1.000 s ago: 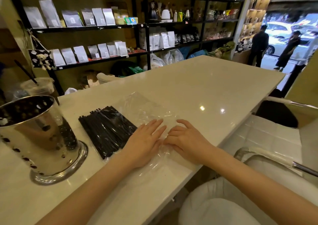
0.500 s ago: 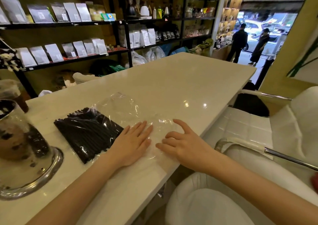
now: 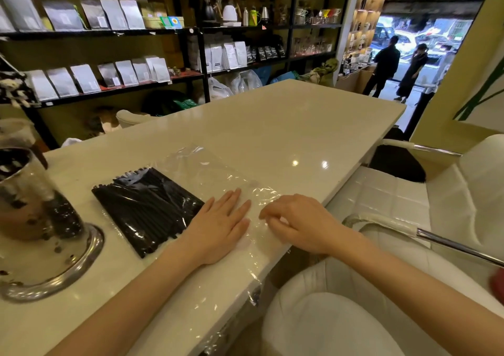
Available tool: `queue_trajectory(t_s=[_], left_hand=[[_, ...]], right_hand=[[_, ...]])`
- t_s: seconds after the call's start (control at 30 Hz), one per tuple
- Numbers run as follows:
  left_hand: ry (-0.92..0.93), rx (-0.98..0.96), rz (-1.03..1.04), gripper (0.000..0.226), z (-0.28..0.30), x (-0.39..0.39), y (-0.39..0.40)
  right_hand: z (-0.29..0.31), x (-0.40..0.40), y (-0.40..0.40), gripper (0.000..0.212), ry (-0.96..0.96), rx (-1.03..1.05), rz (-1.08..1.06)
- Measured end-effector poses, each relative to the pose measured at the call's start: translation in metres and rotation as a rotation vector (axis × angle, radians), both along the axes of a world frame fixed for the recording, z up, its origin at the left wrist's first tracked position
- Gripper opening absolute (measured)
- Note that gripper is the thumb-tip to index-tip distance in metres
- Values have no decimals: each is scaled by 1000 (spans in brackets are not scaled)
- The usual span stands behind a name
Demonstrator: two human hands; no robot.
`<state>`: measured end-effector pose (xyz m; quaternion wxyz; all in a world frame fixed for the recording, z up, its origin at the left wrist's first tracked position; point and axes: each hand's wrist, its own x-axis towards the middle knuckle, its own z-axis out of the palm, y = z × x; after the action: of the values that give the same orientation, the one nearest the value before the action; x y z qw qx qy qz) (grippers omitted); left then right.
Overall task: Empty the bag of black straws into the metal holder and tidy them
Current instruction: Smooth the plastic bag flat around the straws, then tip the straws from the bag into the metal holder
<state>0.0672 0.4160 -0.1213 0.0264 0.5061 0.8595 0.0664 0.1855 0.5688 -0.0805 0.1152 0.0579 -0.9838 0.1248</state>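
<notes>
A clear plastic bag (image 3: 207, 170) lies flat on the cream counter (image 3: 286, 126). Its left part holds a bundle of black straws (image 3: 144, 205). My left hand (image 3: 218, 227) rests flat, fingers spread, on the empty part of the bag, just right of the straws. My right hand (image 3: 300, 222) sits beside it near the counter's front edge, fingers curled down onto the crinkled plastic; whether it pinches the film is unclear. The shiny perforated metal holder (image 3: 35, 219) stands at the far left on a round base, cut off by the frame edge.
White padded chairs (image 3: 395, 205) with chrome arms stand close at the right. A plastic cup (image 3: 16, 135) is behind the holder. Shelves of pouches (image 3: 109, 77) line the back wall. Two people (image 3: 381, 66) stand at the doorway far right.
The view has swung right, so the holder sits further left in frame. My right hand's fingers have curled more onto the plastic. The bag and straws lie as before.
</notes>
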Motion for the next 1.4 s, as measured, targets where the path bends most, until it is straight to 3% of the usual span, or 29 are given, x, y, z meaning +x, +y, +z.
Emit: queue_trajectory(t_s=[0.1, 0.17, 0.27, 0.43, 0.53, 0.7, 0.77, 0.83, 0.9, 1.0, 1.1, 1.3, 1.4], left_hand=[[-109, 143, -2, 68, 7, 14, -3], [-223, 299, 26, 58, 17, 22, -11], [-226, 477, 137, 47, 33, 25, -29], [-290, 562, 503, 43, 35, 12, -72], [-378, 617, 718, 45, 31, 14, -96], [-810, 919, 898, 40, 31, 32, -115], [-1065, 1099, 891, 29, 36, 32, -119], [-1233, 1218, 853, 15, 43, 32, -122], [-1305, 1285, 865, 13, 47, 30, -122], [-1383, 1351, 919, 15, 54, 26, -119], [-1533, 1374, 929, 8, 54, 17, -122], [-1750, 1370, 910, 37, 50, 8, -116], [-1873, 1340, 851, 63, 54, 9, -105]], right_hand=[[3, -21, -1, 28, 31, -69, -139], [7, -36, -3, 26, 12, -55, -202], [15, -63, -4, 26, -72, 3, -235], [10, -111, -6, 51, -380, -59, -310], [3, -129, -11, 55, -386, -110, -367], [0, -148, -16, 42, -278, -234, -445], [3, -154, -15, 23, -320, -316, -449], [12, -157, -15, 26, -430, -352, -459], [23, -161, -14, 32, -491, -384, -461], [35, -167, -13, 21, -496, -490, -433], [53, -173, -21, 15, -453, -410, -362], [123, -171, -47, 18, -143, -270, -74], [153, -166, -63, 18, -23, -149, 68]])
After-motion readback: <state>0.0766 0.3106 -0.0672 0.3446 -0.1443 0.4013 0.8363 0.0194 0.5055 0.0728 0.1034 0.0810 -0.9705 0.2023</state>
